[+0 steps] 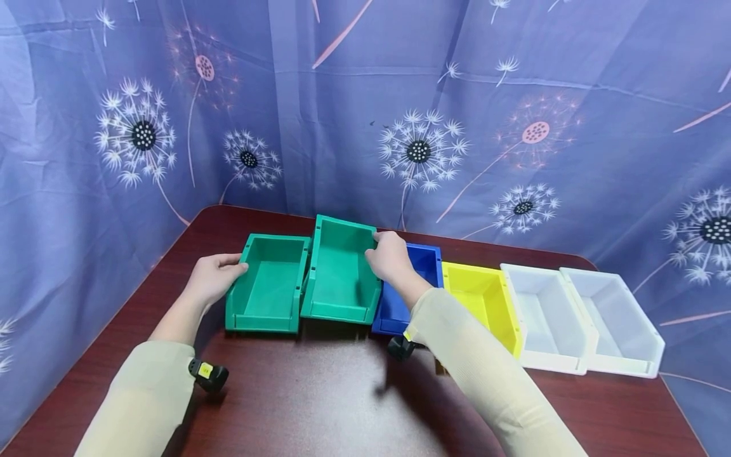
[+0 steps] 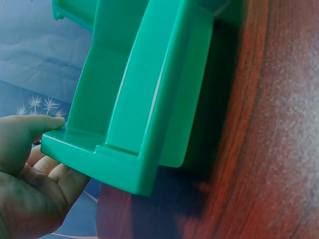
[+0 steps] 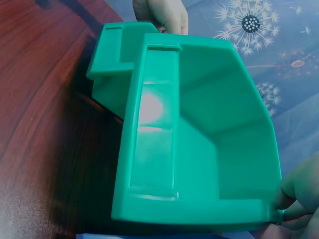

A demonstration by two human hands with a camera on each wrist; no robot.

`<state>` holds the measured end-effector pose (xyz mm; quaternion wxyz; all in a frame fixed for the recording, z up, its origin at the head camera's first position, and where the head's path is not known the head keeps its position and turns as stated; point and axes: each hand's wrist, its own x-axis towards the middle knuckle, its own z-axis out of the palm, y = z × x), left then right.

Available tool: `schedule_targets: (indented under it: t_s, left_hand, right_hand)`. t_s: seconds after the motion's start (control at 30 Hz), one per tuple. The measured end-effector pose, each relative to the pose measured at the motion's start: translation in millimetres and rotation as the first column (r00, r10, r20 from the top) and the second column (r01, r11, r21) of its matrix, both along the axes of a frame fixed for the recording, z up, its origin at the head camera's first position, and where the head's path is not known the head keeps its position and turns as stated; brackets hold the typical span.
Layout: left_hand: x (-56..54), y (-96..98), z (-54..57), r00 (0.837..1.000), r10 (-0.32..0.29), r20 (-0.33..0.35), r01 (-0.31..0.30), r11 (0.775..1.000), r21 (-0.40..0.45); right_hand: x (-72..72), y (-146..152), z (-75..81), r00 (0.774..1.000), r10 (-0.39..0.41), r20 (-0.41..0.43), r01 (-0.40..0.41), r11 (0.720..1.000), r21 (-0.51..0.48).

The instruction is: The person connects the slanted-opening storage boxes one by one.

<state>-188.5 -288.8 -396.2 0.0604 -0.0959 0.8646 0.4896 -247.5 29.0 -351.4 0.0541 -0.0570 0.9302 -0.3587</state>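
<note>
My left hand [image 1: 212,279] pinches the left side wall of a green bin [image 1: 268,279] at the row's left end; in the left wrist view its thumb [image 2: 42,124] lies on the rim with the fingers beneath. A second green bin [image 1: 342,266] sits higher and slightly tilted beside it. The right hand [image 1: 391,255] grips that bin's right rim near the back corner, as the right wrist view also shows, with fingertips [image 3: 286,196] on the edge. Both green bins have bare insides. A blue bin [image 1: 394,311] stands just right of them, partly hidden by the right forearm.
A yellow bin [image 1: 480,292] and two white bins, one nearer the middle [image 1: 545,317] and one at the far right [image 1: 617,317], continue the row. They stand on a dark red wooden table [image 1: 320,393]. A blue dandelion-print curtain [image 1: 342,127] hangs behind and at the left.
</note>
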Motion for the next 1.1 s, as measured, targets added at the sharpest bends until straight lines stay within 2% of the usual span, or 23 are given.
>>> schedule_targets:
  t_s: [0.23,0.57,0.7,0.8,0.87,0.97,1.1]
  left_hand:
    - [-0.4,0.2,-0.9,1.0,0.002,-0.004,-0.002,1.0,0.002]
    - [-0.2,-0.1,-0.2,1.0,0.001,-0.011,0.0,1.0,0.004]
    - [0.4,-0.2,0.2,1.0,-0.004,-0.012,0.004,1.0,-0.004]
    - [0.8,-0.2,0.3,1.0,-0.007,-0.015,0.007,1.0,-0.004]
    - [0.9,-0.5,0.1,1.0,-0.009,-0.018,0.009,1.0,-0.002]
    - [0.9,-0.6,-0.2,1.0,-0.012,-0.024,0.012,1.0,-0.002]
    - [0.8,0.4,0.3,0.999,-0.021,-0.03,0.021,1.0,-0.009]
  right_hand:
    - [-0.4,2.5,-1.8,0.999,-0.007,0.036,0.008,1.0,-0.007]
    - [2.9,-1.1,1.7,1.0,0.02,0.01,-0.02,0.999,0.026]
    - [9.6,-13.5,3.7,1.0,0.021,0.02,-0.024,0.989,0.149]
    - [15.4,-25.2,5.0,0.999,0.024,0.031,-0.032,0.95,0.31]
    - [18.3,-31.3,6.5,0.999,0.027,0.045,-0.042,0.923,0.383]
    - [20.0,-36.5,8.5,0.998,0.036,0.06,-0.059,0.897,0.439]
    - [16.1,-35.6,11.4,0.998,0.043,0.054,-0.062,0.902,0.428]
